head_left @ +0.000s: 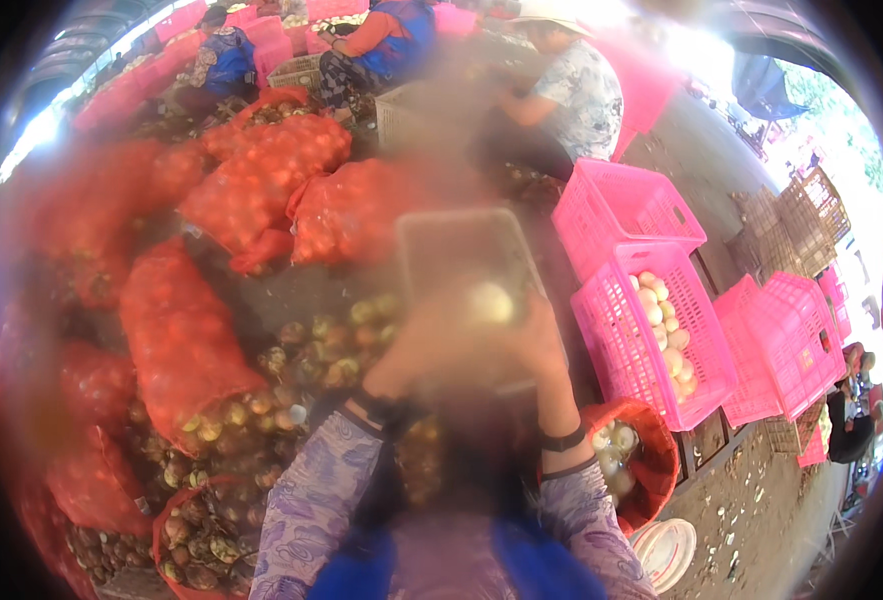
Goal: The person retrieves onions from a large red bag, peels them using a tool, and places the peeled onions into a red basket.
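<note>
My left hand [411, 340] and my right hand [526, 335] are raised in the middle over a pale rectangular container [461, 222], behind a hazy smear that hides their fingers. A round pale peeled onion [491, 301] is between them, closer to my right hand; whether either hand grips it I cannot tell. Loose unpeeled onions [341, 365] lie on the ground left of my left hand. A red sack [646, 460] holding pale onions stands beside my right forearm.
Red mesh sacks [181, 340] of onions fill the left. Pink crates [701, 375], one holding peeled onions [666, 330], line the right, with wicker baskets [801, 215] beyond. A white bucket [666, 555] sits lower right. Several people [561, 100] sit at the back among sacks and crates.
</note>
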Demonstrator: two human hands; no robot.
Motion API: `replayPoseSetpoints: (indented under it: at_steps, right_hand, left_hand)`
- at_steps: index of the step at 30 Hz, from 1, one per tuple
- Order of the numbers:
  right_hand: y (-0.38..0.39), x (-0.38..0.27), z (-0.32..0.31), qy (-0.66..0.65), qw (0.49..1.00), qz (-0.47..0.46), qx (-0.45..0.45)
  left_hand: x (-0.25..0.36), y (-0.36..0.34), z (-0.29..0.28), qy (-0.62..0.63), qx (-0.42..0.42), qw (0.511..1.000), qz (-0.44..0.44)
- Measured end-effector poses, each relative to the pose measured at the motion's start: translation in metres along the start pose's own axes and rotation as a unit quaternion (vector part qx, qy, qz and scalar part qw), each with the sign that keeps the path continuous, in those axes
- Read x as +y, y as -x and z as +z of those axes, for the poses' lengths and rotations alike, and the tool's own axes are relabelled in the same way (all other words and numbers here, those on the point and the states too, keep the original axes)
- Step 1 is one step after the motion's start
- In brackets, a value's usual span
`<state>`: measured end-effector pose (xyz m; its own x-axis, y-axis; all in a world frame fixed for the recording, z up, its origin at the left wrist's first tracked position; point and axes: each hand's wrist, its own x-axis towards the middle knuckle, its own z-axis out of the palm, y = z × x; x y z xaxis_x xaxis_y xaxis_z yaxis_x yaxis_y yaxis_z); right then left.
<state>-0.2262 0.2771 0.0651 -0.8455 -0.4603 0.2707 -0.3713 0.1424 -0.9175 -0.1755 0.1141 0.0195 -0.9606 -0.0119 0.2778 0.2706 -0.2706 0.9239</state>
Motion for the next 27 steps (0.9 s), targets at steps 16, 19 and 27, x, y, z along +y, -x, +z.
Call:
replayPoseSetpoints:
  at_steps: [16, 19, 27]
  right_hand:
    - [0.004, 0.148, -0.017, -0.058, 0.997, 0.012, 0.056]
    - [0.007, 0.119, -0.010, -0.057, 0.998, 0.014, 0.028]
    - [0.002, 0.035, 0.005, -0.086, 0.987, 0.075, 0.114]
  left_hand:
    - [0.002, -0.012, 0.008, -0.127, 0.000, 0.992, 0.013]
    - [0.012, -0.007, 0.006, -0.083, 0.022, 0.996, -0.016]
    - [-0.007, -0.019, 0.006, -0.239, 0.109, 0.960, 0.101]
